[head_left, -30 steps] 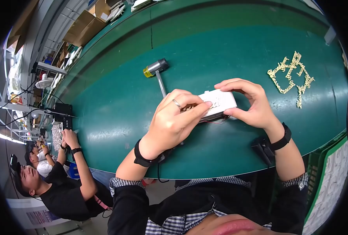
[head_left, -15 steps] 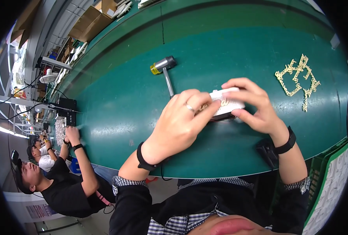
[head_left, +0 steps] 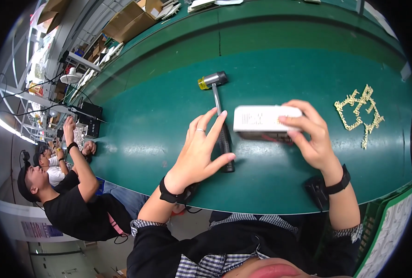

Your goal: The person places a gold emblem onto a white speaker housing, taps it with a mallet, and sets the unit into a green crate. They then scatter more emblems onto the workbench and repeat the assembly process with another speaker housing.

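My right hand [head_left: 310, 134] grips the right end of a white block-like piece [head_left: 257, 116] with a dark lower side, tilted above the table. Rows of fine marks cover its white face, and a small goldish patch shows beside my fingertips. To the left, my left hand [head_left: 199, 153] has its fingers spread and holds nothing. Its fingertips reach over the shaft of a mallet [head_left: 216, 99], beside the black grip; whether they touch it I cannot tell. The mallet's head has a yellow face and a dark one.
Gold-coloured script-lettered pieces [head_left: 364, 111] lie linked in a loose outline on the green table [head_left: 159, 106] at the right. A black object [head_left: 316, 191] sits by my right wrist. A co-worker [head_left: 76, 204] works at the left; cardboard boxes [head_left: 129, 22] stand behind.
My left hand has left the white piece, opened and moved to the mallet's handle. My right hand alone keeps the piece, its white face now turned more toward me. The view has shifted somewhat.
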Tool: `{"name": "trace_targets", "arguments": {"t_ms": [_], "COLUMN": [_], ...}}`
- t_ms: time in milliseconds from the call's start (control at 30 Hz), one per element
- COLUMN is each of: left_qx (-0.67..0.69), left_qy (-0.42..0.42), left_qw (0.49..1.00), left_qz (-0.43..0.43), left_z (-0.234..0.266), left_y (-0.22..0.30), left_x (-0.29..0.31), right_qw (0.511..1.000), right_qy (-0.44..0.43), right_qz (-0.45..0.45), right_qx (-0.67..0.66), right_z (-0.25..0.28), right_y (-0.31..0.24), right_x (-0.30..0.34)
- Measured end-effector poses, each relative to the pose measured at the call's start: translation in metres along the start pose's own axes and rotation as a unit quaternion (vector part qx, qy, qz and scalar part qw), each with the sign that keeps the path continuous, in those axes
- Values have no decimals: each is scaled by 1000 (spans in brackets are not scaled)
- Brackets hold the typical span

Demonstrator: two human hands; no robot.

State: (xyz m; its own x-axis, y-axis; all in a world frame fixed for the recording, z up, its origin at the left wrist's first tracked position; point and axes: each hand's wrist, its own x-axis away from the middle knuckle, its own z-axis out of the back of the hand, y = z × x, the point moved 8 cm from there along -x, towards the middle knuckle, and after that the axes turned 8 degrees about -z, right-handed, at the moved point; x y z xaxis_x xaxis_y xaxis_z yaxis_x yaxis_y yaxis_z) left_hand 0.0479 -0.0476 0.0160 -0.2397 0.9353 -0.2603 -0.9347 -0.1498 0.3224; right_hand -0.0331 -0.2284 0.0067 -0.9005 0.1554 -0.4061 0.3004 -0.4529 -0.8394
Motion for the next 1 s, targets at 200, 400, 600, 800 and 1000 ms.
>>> {"name": "trace_targets", "arguments": {"t_ms": [200, 400, 600, 800, 1000], "left_qx": [-30, -52, -87, -110, -52], "left_qy": [40, 22, -10, 7, -73], "left_qw": [999, 990, 988, 979, 966], "left_qz": [-9, -126, -129, 170, 241], "left_z": [11, 1, -6, -8, -23], "left_y": [2, 34, 46, -31, -97], "left_x": [-14, -59, -65, -22, 39], "right_qw": [997, 995, 997, 988, 985], "right_qy": [72, 60, 53, 128, 155], "right_qz": [-16, 5, 0, -2, -47], "right_qx": [36, 74, 55, 89, 66], "right_z": [17, 16, 17, 14, 22], "right_y": [9, 5, 10, 9, 15], "right_x": [-5, -4, -6, 1, 3]}}
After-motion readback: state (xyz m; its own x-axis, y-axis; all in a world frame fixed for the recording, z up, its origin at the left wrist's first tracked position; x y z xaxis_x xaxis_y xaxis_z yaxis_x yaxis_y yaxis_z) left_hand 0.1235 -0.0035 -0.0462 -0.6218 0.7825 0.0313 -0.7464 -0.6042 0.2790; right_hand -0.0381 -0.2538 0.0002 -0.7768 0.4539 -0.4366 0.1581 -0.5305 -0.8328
